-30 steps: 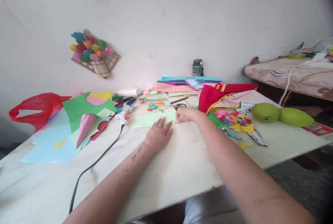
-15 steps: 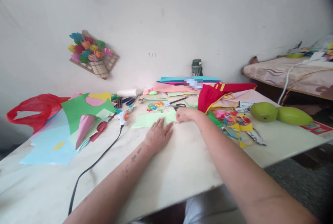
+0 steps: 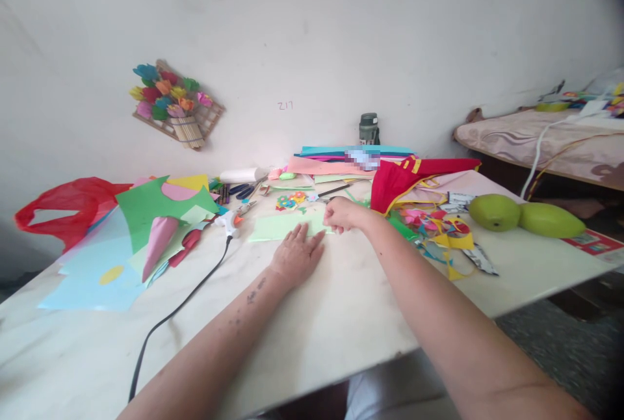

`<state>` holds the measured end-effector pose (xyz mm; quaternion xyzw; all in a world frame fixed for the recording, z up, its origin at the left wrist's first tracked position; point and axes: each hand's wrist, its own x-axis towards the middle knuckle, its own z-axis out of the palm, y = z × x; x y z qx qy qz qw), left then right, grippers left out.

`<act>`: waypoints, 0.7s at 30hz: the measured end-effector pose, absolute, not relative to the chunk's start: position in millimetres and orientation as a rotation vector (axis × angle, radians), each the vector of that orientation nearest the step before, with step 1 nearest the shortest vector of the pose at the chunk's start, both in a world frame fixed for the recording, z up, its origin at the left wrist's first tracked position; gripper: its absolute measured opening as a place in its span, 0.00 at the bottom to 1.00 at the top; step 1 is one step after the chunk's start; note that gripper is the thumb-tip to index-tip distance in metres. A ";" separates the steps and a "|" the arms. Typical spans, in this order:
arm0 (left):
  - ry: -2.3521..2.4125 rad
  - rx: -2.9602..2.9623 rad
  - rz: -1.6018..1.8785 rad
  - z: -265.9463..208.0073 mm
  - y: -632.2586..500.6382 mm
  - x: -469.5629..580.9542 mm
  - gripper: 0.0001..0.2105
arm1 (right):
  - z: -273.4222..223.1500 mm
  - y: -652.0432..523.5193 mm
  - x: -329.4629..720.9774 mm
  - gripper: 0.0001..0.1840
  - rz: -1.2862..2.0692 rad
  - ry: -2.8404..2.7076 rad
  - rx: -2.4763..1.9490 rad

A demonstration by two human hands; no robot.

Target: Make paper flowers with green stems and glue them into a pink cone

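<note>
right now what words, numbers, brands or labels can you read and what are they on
"217" or "Z17": handwritten on the wall; first character unclear.
Dark flask: markings too small to read.
Silvery packet: print too blurred.
Red printed sheet: too small to read.
Pixelated patch by the stacked sheets: unreadable.
No brand is legible.

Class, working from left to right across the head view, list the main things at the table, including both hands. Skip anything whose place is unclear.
Red plastic bag, pink paper cone, glue gun, left hand, right hand, red cloth, two-lobed green object.
</note>
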<state>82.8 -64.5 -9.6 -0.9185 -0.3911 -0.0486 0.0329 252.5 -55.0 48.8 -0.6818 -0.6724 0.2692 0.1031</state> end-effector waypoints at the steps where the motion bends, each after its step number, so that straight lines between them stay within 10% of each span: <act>1: -1.201 -2.824 -0.157 -9.9 -64.6 82.8 0.23 | 48.4 -55.7 252.2 0.10 0.739 -2.025 -2.046; 21: -1.206 -2.795 -0.194 -9.4 -69.8 83.0 0.23 | 45.4 -57.3 259.6 0.14 0.236 -2.517 -1.974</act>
